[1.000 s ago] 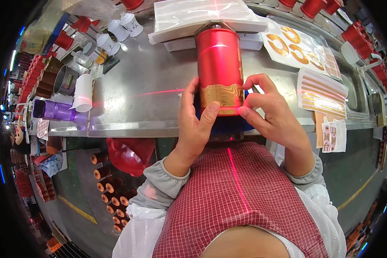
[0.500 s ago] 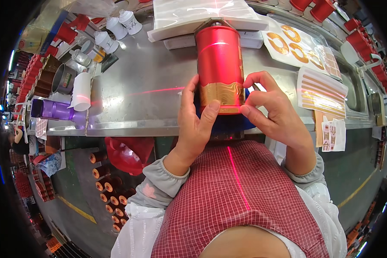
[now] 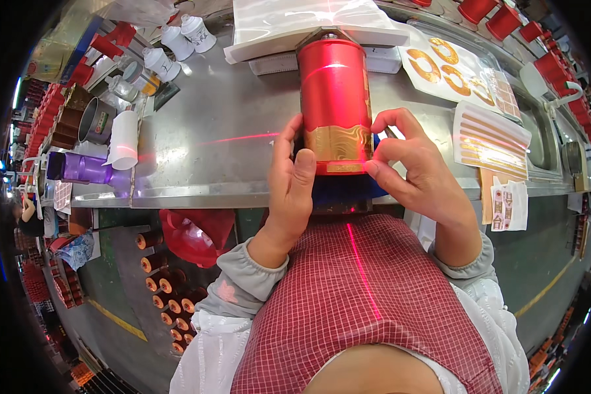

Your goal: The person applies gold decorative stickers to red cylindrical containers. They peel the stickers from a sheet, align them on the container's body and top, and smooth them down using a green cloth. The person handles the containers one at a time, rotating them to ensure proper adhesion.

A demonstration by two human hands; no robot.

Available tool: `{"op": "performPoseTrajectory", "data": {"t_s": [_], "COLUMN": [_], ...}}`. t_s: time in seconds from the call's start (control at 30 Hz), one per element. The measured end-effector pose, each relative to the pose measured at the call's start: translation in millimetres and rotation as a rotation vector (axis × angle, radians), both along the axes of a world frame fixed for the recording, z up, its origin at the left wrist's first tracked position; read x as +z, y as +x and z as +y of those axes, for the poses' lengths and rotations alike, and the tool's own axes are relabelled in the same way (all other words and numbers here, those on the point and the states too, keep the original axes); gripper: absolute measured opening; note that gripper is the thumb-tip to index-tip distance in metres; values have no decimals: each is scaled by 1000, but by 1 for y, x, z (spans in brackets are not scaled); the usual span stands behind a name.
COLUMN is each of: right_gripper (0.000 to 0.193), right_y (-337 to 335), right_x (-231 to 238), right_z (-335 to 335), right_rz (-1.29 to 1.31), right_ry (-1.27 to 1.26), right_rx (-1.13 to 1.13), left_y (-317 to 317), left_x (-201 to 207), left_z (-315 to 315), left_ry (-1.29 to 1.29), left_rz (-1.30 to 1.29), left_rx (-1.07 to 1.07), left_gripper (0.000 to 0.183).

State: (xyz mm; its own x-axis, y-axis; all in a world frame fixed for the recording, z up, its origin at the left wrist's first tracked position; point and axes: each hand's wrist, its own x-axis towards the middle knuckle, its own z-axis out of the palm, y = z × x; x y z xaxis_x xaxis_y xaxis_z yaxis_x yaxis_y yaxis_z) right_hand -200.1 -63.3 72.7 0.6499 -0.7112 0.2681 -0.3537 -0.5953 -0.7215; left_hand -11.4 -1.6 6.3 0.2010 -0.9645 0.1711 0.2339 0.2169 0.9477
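Note:
A red cylindrical bottle [image 3: 335, 82] with a gold wave-patterned band [image 3: 331, 142] lies in front of me, its base end toward me. A narrow gold strip [image 3: 344, 168] sits on the red rim below the band. My left hand [image 3: 289, 180] rests along the bottle's left side, fingers stretched and thumb raised off the band. At the lower right edge, my right hand [image 3: 414, 164] has its thumb and a finger pinched together close to the rim. Whatever is between them is too small to tell. Something dark blue [image 3: 348, 189] shows beneath the bottle.
Sheets of gold stickers [image 3: 450, 69] and gold strips [image 3: 492, 141] lie on the metal table's right. To the left stand a purple tape dispenser [image 3: 85, 168], a white roll [image 3: 123, 140], a grey pot [image 3: 98, 120] and white bottles [image 3: 197, 33]. Below hangs a red bag [image 3: 197, 236].
My left thumb has lifted off the gold band and moved left. The narrow gold strip on the rim has shifted slightly left. My right hand has barely moved.

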Motion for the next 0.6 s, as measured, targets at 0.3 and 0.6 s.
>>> {"op": "performPoseTrajectory", "data": {"t_s": [0.3, 0.6], "right_gripper": [20, 23], "right_y": [-8, -47], "right_x": [-4, -7], "right_z": [-2, -28], "right_rz": [-4, 43], "right_ry": [108, 359], "right_rx": [11, 185], "left_y": [-4, 18], "left_x": [0, 4], "left_z": [0, 15], "left_ry": [-43, -666], "left_rz": [-191, -1068], "left_rx": [90, 251], "left_gripper": [62, 22]}}
